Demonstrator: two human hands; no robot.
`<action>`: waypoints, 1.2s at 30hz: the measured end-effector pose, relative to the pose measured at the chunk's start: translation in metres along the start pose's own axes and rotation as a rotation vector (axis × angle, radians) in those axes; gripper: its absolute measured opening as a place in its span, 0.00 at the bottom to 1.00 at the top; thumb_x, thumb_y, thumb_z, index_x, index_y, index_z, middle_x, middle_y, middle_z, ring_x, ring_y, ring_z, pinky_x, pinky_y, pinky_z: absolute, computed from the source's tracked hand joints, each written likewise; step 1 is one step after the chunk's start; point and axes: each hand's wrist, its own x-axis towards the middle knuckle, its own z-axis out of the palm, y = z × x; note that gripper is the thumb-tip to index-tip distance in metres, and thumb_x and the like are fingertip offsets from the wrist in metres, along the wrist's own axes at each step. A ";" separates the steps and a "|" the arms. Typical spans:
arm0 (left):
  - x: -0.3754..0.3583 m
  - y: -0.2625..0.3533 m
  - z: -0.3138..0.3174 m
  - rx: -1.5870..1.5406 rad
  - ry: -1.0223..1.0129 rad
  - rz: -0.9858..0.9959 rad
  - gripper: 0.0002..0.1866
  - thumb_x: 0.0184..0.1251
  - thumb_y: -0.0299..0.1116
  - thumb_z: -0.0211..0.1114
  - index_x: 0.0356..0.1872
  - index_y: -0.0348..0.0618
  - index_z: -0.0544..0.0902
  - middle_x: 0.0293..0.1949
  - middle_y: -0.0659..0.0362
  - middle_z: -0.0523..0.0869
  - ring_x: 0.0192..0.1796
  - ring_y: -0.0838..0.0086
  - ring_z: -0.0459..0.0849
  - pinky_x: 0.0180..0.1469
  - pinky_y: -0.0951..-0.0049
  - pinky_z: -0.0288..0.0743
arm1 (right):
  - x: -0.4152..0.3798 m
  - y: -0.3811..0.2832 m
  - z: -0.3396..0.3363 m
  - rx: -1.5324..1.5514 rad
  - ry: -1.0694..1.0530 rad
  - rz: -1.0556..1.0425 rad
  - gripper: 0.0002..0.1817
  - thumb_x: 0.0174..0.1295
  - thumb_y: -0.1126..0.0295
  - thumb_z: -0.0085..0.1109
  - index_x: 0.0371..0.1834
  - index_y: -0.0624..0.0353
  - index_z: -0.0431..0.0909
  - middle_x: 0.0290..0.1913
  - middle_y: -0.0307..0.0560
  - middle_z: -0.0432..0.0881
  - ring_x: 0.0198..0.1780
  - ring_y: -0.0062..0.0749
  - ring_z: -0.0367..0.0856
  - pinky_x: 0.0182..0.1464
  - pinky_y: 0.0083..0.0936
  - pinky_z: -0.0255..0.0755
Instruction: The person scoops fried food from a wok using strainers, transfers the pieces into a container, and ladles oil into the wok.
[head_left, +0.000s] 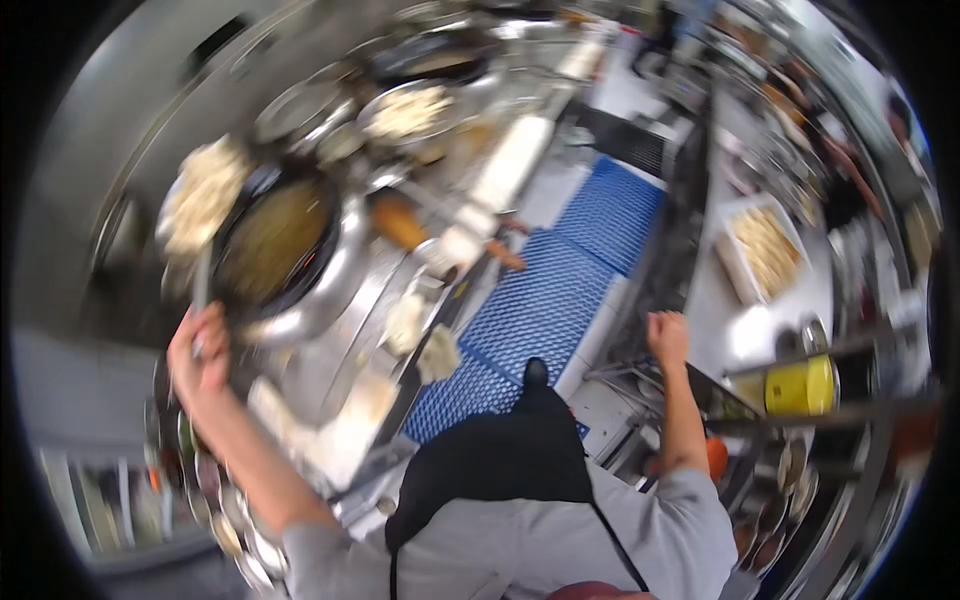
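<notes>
Black wok — near left hand

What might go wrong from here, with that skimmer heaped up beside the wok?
The pale food is piled high on the skimmer, so a tilt might send pieces over its edge. If any fell into the wok, the liquid could splash the bare left hand, a burn risk if it is hot. Underfoot, a seam between the blue floor mats might catch a shoe.
</notes>
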 end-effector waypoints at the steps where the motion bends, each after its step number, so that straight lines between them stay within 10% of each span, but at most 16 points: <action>1: -0.006 -0.003 -0.002 -0.052 -0.019 -0.055 0.05 0.64 0.22 0.55 0.35 0.37 0.67 0.23 0.62 0.68 0.19 0.84 0.63 0.16 0.83 0.56 | 0.004 -0.004 0.000 -0.016 -0.017 0.050 0.12 0.57 0.68 0.58 0.20 0.62 0.79 0.26 0.55 0.79 0.34 0.51 0.76 0.39 0.44 0.68; 5: -0.010 -0.045 -0.009 -0.003 0.198 0.090 0.18 0.56 0.15 0.55 0.46 0.39 0.62 0.28 0.55 0.73 0.20 0.80 0.69 0.15 0.84 0.62 | 0.036 -0.060 0.022 0.169 -0.273 0.314 0.11 0.59 0.66 0.56 0.27 0.63 0.82 0.33 0.56 0.83 0.38 0.54 0.80 0.42 0.42 0.72; 11: -0.026 -0.089 -0.032 -0.055 0.249 0.052 0.22 0.55 0.15 0.57 0.49 0.40 0.60 0.27 0.52 0.75 0.20 0.78 0.71 0.15 0.82 0.63 | 0.093 -0.202 0.074 0.509 -0.194 -0.314 0.11 0.56 0.69 0.61 0.41 0.59 0.79 0.38 0.58 0.82 0.44 0.57 0.80 0.46 0.44 0.73; 21: -0.041 -0.107 -0.020 -0.064 0.347 0.150 0.24 0.54 0.15 0.57 0.52 0.36 0.60 0.27 0.52 0.75 0.20 0.77 0.72 0.16 0.80 0.64 | 0.162 -0.296 0.141 0.605 -0.692 -0.209 0.18 0.50 0.73 0.60 0.46 0.62 0.72 0.36 0.68 0.81 0.44 0.64 0.80 0.50 0.46 0.72; 26: -0.037 -0.100 -0.026 -0.045 0.255 0.161 0.23 0.54 0.15 0.57 0.51 0.36 0.62 0.27 0.52 0.76 0.20 0.77 0.72 0.16 0.80 0.64 | 0.131 -0.320 0.068 1.213 -0.937 0.168 0.12 0.62 0.75 0.53 0.49 0.59 0.74 0.18 0.35 0.68 0.12 0.17 0.63 0.11 0.21 0.58; 36: -0.030 -0.093 -0.029 -0.042 0.332 0.195 0.30 0.53 0.14 0.57 0.55 0.37 0.54 0.27 0.50 0.76 0.20 0.76 0.74 0.16 0.80 0.65 | 0.116 -0.334 0.066 1.190 -0.943 0.112 0.14 0.61 0.76 0.52 0.50 0.62 0.74 0.14 0.34 0.66 0.10 0.18 0.63 0.09 0.21 0.56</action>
